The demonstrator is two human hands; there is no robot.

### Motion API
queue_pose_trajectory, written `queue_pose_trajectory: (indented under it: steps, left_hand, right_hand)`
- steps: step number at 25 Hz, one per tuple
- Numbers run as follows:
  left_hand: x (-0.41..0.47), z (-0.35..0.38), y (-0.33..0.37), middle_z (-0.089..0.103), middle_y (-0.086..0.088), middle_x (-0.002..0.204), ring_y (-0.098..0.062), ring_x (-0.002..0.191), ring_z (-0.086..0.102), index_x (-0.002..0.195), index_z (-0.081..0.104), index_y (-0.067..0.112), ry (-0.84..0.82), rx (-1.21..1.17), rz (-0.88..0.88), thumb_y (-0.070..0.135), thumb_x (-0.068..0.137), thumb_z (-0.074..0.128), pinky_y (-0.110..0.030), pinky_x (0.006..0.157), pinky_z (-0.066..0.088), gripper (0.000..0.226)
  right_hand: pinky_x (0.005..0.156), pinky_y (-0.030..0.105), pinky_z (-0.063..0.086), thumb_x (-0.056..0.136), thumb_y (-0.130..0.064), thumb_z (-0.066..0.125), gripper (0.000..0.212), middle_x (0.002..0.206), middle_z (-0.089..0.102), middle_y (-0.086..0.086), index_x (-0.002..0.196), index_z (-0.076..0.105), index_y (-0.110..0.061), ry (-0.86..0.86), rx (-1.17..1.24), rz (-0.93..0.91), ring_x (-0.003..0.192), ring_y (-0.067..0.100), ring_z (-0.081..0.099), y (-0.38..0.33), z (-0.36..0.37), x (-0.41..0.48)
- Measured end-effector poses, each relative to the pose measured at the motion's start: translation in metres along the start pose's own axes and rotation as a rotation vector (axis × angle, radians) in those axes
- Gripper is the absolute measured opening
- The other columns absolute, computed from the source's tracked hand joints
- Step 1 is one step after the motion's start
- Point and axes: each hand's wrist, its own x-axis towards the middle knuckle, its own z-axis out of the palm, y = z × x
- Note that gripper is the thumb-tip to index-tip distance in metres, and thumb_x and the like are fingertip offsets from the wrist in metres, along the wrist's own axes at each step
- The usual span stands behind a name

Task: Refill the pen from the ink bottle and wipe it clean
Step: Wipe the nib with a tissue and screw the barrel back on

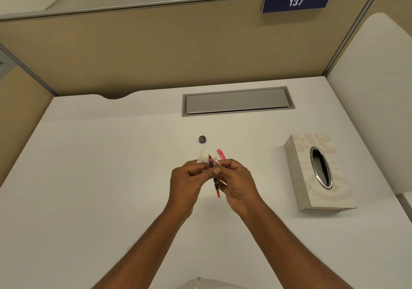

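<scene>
Pen [213, 175] stood nearly upright between both hands above the desk [111, 166]: the left hand [188, 182] pinched a white tissue [206, 155] against its nib end, apparently to blot ink, while the right hand [237, 182] closed on the barrel, steadying it; a pink cap [221, 154] lay just beyond.

On the desk [111, 166], both hands met at the middle, the left hand [187, 181] beside the right hand [238, 184], pen [213, 172] and tissue [206, 155] between them. A cap [202, 139] lay just beyond; a tissue box [318, 172] sat well right; a hatch [237, 101] lay farther back.
</scene>
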Motion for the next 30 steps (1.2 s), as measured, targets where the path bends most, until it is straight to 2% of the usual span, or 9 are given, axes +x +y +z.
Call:
queue_pose_trajectory:
  steps: [4, 10, 15, 18, 20, 22, 24, 27, 30]
  left_hand:
    - [0.003, 0.001, -0.002, 0.074, -0.008, 0.094, -0.020, 0.091, 0.069, 0.084, 0.076, 0.009, 0.033, -0.023, -0.013, 0.007, 0.070, 0.075, -0.029, 0.081, 0.054, 0.015]
    - [0.004, 0.002, -0.005, 0.074, -0.008, 0.096, -0.020, 0.094, 0.069, 0.087, 0.075, 0.008, -0.007, -0.048, -0.038, 0.007, 0.070, 0.074, -0.024, 0.078, 0.052, 0.017]
    - [0.007, 0.002, -0.006, 0.075, -0.009, 0.092, -0.021, 0.095, 0.068, 0.086, 0.076, 0.008, -0.013, -0.075, -0.057, 0.005, 0.071, 0.073, -0.027, 0.084, 0.048, 0.015]
    - [0.009, 0.002, -0.005, 0.076, -0.004, 0.082, -0.022, 0.089, 0.069, 0.076, 0.077, 0.012, 0.006, -0.176, -0.097, 0.001, 0.072, 0.069, -0.031, 0.087, 0.049, 0.013]
    - [0.009, 0.002, -0.004, 0.076, -0.001, 0.075, -0.017, 0.079, 0.069, 0.069, 0.077, 0.013, 0.009, -0.249, -0.121, -0.001, 0.076, 0.065, -0.028, 0.080, 0.050, 0.019]
    - [0.011, 0.001, -0.005, 0.075, -0.001, 0.074, -0.013, 0.076, 0.070, 0.067, 0.076, 0.011, 0.020, -0.337, -0.158, -0.002, 0.078, 0.062, -0.025, 0.078, 0.052, 0.022]
    - [0.013, 0.000, -0.007, 0.076, -0.001, 0.074, -0.012, 0.076, 0.070, 0.066, 0.076, 0.009, 0.050, -0.404, -0.196, -0.002, 0.079, 0.060, -0.023, 0.077, 0.055, 0.023]
    - [0.014, -0.003, -0.008, 0.075, -0.003, 0.075, -0.014, 0.077, 0.070, 0.068, 0.076, 0.007, 0.096, -0.410, -0.214, -0.002, 0.078, 0.062, -0.026, 0.081, 0.054, 0.019]
    - [0.012, -0.006, -0.005, 0.075, -0.004, 0.076, -0.017, 0.080, 0.069, 0.071, 0.075, 0.007, 0.121, -0.363, -0.190, -0.002, 0.076, 0.064, -0.029, 0.086, 0.051, 0.015]
  right_hand:
    - [0.068, 0.028, 0.048, 0.080, -0.003, 0.069, 0.010, 0.079, 0.069, 0.006, 0.079, 0.071, -0.013, -0.021, -0.003, 0.066, 0.075, 0.018, 0.061, 0.001, -0.005, -0.002]
    - [0.066, 0.026, 0.049, 0.080, -0.004, 0.070, 0.006, 0.074, 0.067, 0.006, 0.084, 0.071, -0.008, -0.033, 0.002, 0.062, 0.071, 0.018, 0.059, 0.001, -0.012, -0.002]
    - [0.076, 0.028, 0.047, 0.083, -0.011, 0.068, 0.006, 0.084, 0.073, 0.007, 0.087, 0.073, -0.010, -0.122, 0.008, 0.074, 0.083, 0.019, 0.068, 0.000, -0.023, 0.000]
    - [0.077, 0.028, 0.046, 0.085, -0.014, 0.066, 0.009, 0.088, 0.072, 0.002, 0.091, 0.072, -0.014, -0.013, 0.039, 0.019, 0.084, 0.015, 0.066, -0.001, -0.046, 0.009]
    - [0.080, 0.030, 0.048, 0.087, -0.012, 0.063, 0.010, 0.093, 0.071, 0.001, 0.092, 0.070, -0.016, 0.192, -0.209, -0.106, 0.089, 0.016, 0.065, 0.008, -0.074, 0.026]
    - [0.080, 0.025, 0.045, 0.087, -0.010, 0.062, 0.011, 0.099, 0.071, 0.004, 0.094, 0.069, -0.015, 0.357, -0.660, -0.202, 0.093, 0.019, 0.065, 0.030, -0.101, 0.043]
    - [0.077, 0.023, 0.041, 0.084, -0.011, 0.065, 0.014, 0.099, 0.070, 0.009, 0.098, 0.068, -0.009, 0.322, -0.965, -0.252, 0.091, 0.024, 0.065, 0.060, -0.117, 0.056]
    - [0.081, 0.033, 0.047, 0.083, -0.027, 0.069, 0.026, 0.099, 0.065, 0.005, 0.106, 0.065, -0.014, 0.181, -1.173, -0.265, 0.092, 0.023, 0.063, 0.095, -0.114, 0.069]
    - [0.085, 0.037, 0.046, 0.086, -0.041, 0.061, 0.035, 0.105, 0.061, 0.002, 0.111, 0.061, -0.017, 0.178, -1.403, -0.303, 0.100, 0.023, 0.058, 0.107, -0.097, 0.082]
